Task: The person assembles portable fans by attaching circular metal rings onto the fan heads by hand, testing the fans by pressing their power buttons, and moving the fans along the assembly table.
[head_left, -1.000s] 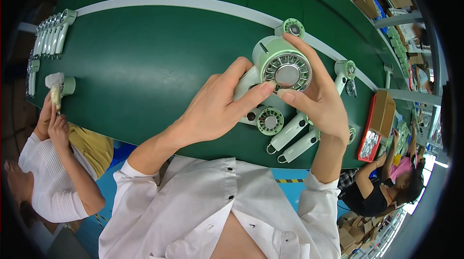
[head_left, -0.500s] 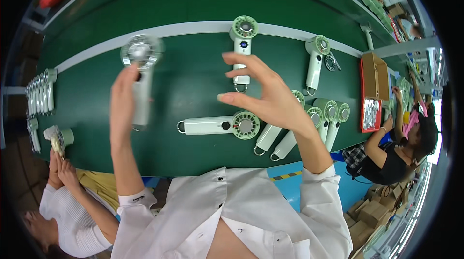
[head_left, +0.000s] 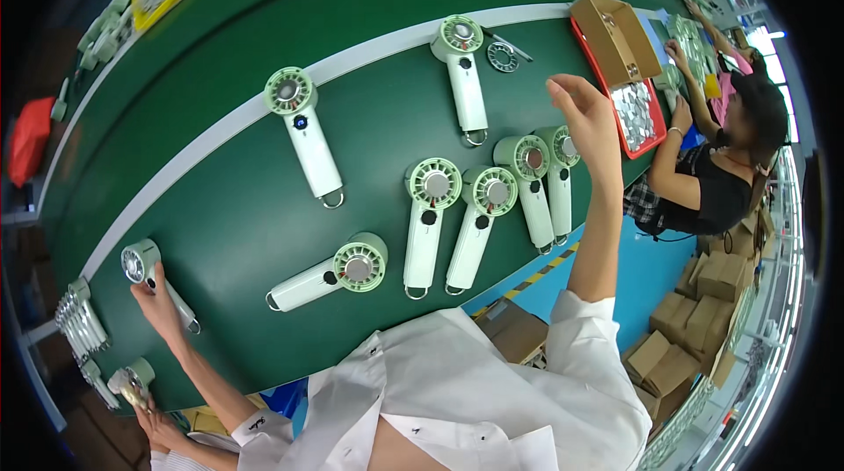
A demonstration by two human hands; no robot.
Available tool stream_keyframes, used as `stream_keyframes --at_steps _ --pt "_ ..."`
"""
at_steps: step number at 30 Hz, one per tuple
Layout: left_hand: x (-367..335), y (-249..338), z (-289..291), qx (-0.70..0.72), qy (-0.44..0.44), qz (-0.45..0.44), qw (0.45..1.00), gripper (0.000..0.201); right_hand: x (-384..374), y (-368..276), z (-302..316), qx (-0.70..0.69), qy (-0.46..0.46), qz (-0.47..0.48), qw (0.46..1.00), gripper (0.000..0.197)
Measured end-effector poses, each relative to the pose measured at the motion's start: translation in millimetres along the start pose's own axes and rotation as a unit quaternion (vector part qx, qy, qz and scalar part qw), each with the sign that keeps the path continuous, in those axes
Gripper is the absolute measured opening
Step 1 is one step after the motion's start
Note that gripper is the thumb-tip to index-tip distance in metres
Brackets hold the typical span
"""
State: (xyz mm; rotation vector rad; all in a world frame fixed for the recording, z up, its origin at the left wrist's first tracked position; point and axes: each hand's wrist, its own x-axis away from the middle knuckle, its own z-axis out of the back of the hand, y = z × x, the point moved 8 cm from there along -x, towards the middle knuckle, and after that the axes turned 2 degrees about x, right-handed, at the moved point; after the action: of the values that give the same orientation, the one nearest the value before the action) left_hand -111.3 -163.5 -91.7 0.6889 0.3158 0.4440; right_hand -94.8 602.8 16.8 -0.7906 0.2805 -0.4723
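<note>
At the far left of the table, my left hand grips a white handheld fan, whose silver-fronted head points away from me. My right hand is raised beside the red tray, its fingers loosely bent and nothing visible in them. A fan with a lit display lies in the middle, against the pale strip. Another fan lies farther right, beside a loose round grille. Closer to me are a sideways fan and several fans side by side, one of them a fan with a bare metal hub.
Silver pieces fill part of the red tray, under an open cardboard box. Finished-looking fans stand in a row at the left edge. A co-worker's hands hold a fan at lower left; another person works at right.
My left hand has carried the silver-fronted fan left and nearer to me. My right hand has moved right, from over the displayed fan to beside the red tray. The view has turned.
</note>
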Motion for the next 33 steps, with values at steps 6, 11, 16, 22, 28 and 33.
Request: stream_keyframes --at_steps 6,11,16,22,28,33 --pt "14 58 31 -0.418 0.181 -0.159 0.876 0.051 -62 26 -32 0.141 -0.088 0.135 0.977 0.031" --pt "30 162 -11 0.013 -0.050 -0.084 0.995 0.035 -112 55 -75 0.213 -0.062 0.083 0.972 0.034" --pt "78 274 -146 0.045 -0.263 -0.218 0.939 0.048 -126 63 -75 0.228 -0.085 0.109 0.964 0.020" --pt "88 295 -224 -0.066 -0.268 -0.216 0.936 0.072 -118 87 -79 0.067 -0.199 -0.010 0.978 0.025" --pt "81 279 -230 0.109 -0.351 -0.087 0.926 0.058 -82 73 -32 -0.056 -0.151 -0.016 0.987 0.025" --pt "114 298 -179 0.353 -0.457 0.071 0.813 0.048 -26 12 -14 -0.223 -0.103 0.004 0.969 0.033"
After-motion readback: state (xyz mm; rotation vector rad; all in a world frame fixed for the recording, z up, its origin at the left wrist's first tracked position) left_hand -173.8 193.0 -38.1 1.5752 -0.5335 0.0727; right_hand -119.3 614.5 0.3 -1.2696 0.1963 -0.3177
